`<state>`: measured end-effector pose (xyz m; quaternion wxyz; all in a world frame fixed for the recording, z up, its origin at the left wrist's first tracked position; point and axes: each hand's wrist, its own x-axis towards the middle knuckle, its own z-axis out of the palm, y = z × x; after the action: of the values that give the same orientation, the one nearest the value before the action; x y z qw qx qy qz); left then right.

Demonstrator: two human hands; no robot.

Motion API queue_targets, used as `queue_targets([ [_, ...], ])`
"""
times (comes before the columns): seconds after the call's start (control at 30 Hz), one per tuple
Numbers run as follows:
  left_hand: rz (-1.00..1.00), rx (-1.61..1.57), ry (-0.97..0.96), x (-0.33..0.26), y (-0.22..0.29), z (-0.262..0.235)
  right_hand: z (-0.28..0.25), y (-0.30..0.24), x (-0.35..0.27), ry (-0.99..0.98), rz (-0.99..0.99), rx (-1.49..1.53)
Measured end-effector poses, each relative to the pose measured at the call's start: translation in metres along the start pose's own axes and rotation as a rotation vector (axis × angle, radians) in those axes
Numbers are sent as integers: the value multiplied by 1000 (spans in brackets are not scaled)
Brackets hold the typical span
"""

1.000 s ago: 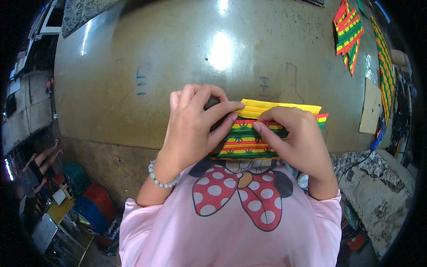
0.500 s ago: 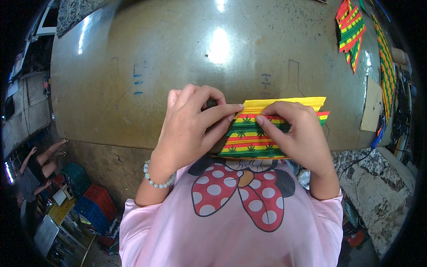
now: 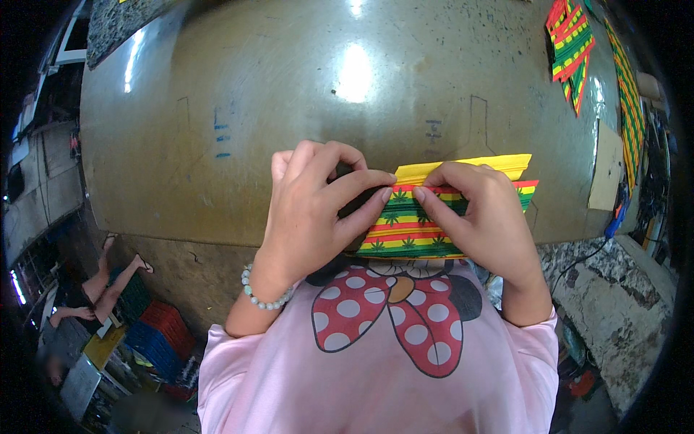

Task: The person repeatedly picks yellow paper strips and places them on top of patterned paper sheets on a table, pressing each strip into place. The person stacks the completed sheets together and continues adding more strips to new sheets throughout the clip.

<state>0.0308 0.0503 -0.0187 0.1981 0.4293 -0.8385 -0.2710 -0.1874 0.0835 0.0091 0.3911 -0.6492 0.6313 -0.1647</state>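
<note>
Along the table's near edge, just in front of my chest, lies a slanted piece of striped fabric (image 3: 408, 235) in red, yellow and green with dark leaf shapes. It has several folds, and a plain yellow band (image 3: 470, 168) runs along its far side. My left hand (image 3: 307, 206) pinches the fabric's upper left corner between thumb and index finger. The thumb and index finger of my right hand (image 3: 488, 220) are closed on the same fold, a little to the right. That hand covers part of the fabric's right half.
Marked lines cover the shiny table (image 3: 282, 87). Striped strips (image 3: 571, 54) are piled at the far right, beside a long striped length (image 3: 625, 108) and a tan board (image 3: 605, 166). Crates (image 3: 163, 329) and another person's legs (image 3: 116, 289) are at the lower left.
My left thumb has slid slightly rightward on the fabric's edge, close to the index fingertip. Both hands otherwise hold their places. The other person's legs have shifted at the left.
</note>
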Motion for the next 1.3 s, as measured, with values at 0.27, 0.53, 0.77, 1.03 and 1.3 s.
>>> queue_targets([
  [0.27,-28,14,6,-1,2,2,1,2,0,-1,-25,-8],
  [0.53,-47,35,4,1,8,1,0,4,2,-7,-27,21],
  [0.77,206,186,54,-15,20,10,-2,4,1,-19,-32,3],
  [1.03,275,246,-66,-24,26,10,-3,2,0,-9,-41,-88],
  [1.3,267,262,-64,-20,30,16,-33,29,-5,17,-86,-104],
])
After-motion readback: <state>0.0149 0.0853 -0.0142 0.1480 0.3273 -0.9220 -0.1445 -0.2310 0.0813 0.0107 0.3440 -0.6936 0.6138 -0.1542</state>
